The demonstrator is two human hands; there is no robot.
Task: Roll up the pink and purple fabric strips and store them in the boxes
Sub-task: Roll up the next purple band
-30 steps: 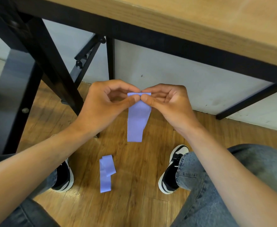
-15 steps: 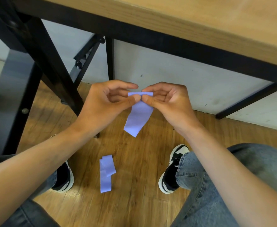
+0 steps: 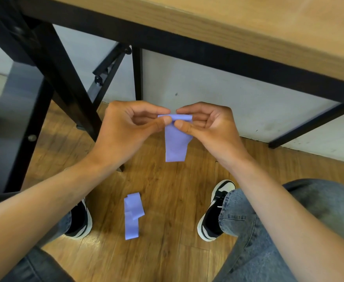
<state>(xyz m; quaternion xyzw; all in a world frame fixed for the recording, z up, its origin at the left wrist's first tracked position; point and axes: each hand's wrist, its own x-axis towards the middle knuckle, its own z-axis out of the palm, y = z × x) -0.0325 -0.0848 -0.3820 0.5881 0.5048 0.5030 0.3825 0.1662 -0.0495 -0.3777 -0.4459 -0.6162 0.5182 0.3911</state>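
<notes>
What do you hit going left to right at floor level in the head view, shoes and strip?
Left shoe → purple strip on the floor → right shoe. The other purple strip hangs above, pinched by the left hand and the right hand.

Held strip [image 3: 176,143], between left hand [image 3: 126,131] and right hand [image 3: 209,127]: plain lavender-purple, no print, slightly paler along the rolled top edge. Second strip [image 3: 132,215], below the hands on the floor [image 3: 167,251]: same flat purple. Floor: warm orange-brown wood grain. Shoes [image 3: 213,212], below and to either side of the hands: black with white soles, right one white at the toe. Jeans [image 3: 268,231]: faded grey-blue denim. Tabletop [image 3: 248,23], above the hands: light tan wood, black frame [image 3: 65,68]. Wall [image 3: 228,102] beyond the hands: off-white, a few dark specks.
</notes>
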